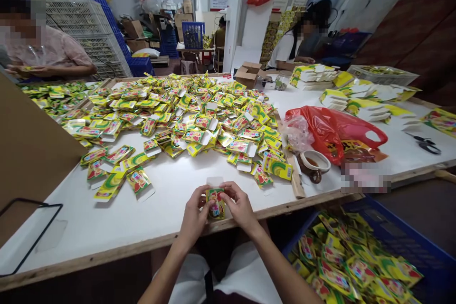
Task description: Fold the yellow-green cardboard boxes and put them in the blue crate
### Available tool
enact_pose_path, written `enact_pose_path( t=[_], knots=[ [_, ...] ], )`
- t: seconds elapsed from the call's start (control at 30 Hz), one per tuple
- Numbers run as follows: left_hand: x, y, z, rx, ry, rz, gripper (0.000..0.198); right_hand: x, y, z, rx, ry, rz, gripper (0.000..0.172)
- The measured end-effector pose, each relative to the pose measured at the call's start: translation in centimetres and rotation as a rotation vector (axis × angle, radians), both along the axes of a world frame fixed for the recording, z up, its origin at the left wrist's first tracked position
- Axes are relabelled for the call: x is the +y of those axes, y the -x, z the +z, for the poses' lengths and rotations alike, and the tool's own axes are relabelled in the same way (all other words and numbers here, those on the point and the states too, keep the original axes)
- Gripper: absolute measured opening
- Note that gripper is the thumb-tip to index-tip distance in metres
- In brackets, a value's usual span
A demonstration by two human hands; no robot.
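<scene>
At the table's front edge, both my hands hold one small yellow and green box point(215, 203) with red print. My left hand point(196, 209) grips its left side, thumb on the front. On the right side, my right hand point(238, 204) has its fingers and thumb closed on the same box. A pale flap stands up at the box's top end. Beyond my hands lies a large heap of similar small boxes point(199, 123), many with white end flaps open. A few loose boxes point(138, 180) lie nearer, to the left.
A red plastic bag point(335, 128), a brown cup point(315, 161) and scissors point(427, 145) lie right. A wooden strip point(297, 183) edges the heap. A blue crate point(402, 232) of packets stands below right. Cardboard point(32, 152) rises left. People sit across the table.
</scene>
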State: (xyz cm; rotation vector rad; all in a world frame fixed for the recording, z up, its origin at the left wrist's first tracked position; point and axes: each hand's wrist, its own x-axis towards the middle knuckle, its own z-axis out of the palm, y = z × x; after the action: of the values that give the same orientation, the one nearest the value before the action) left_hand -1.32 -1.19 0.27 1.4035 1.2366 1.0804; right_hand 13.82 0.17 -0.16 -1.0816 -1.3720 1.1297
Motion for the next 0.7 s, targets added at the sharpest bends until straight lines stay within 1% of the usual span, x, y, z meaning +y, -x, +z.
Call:
enact_pose_path(
  t=[0.07, 0.13, 0.2, 0.23, 0.3, 0.4, 0.47, 0.6, 0.7],
  knots=[
    [0.4, 0.7, 0.2, 0.006, 0.004, -0.018, 0.021, 0.3, -0.4, 0.0, -0.048, -0.004, 0.044, 0.011],
    [1.0, 1.1, 0.4, 0.013, -0.052, 0.011, 0.016, 0.8, -0.4, 0.2, -0.108, -0.040, 0.033, 0.011],
    [1.4, 1.1, 0.5, -0.031, -0.104, 0.049, 0.016, 1.3, -0.1, 0.4, -0.110, -0.079, -0.013, 0.010],
    [1.5, 1.0, 0.6, -0.070, -0.111, 0.061, 0.019, 1.4, 0.1, 0.5, -0.084, -0.091, -0.032, 0.009],
    [1.5, 0.9, 0.7, -0.112, -0.104, 0.064, 0.023, 1.5, 0.4, 0.8, -0.051, -0.109, -0.036, 0.013],
    [1.0, 0.9, 0.9, -0.041, -0.138, 0.060, 0.016, 0.9, 0.4, 1.5, -0.119, -0.165, 0.025, 0.012],
    [0.4, 0.9, 1.0, 0.008, -0.159, 0.083, 0.014, 0.4, 0.4, 1.8, -0.167, -0.204, 0.037, 0.010],
    [-0.1, 0.7, 1.3, -0.016, -0.104, 0.129, 0.016, 0.1, 0.8, 2.2, -0.218, -0.217, -0.028, 0.010],
    [0.3, 0.5, 1.5, -0.038, -0.047, 0.144, 0.017, 0.6, 1.2, 2.3, -0.267, -0.181, -0.051, 0.010]
  ],
)
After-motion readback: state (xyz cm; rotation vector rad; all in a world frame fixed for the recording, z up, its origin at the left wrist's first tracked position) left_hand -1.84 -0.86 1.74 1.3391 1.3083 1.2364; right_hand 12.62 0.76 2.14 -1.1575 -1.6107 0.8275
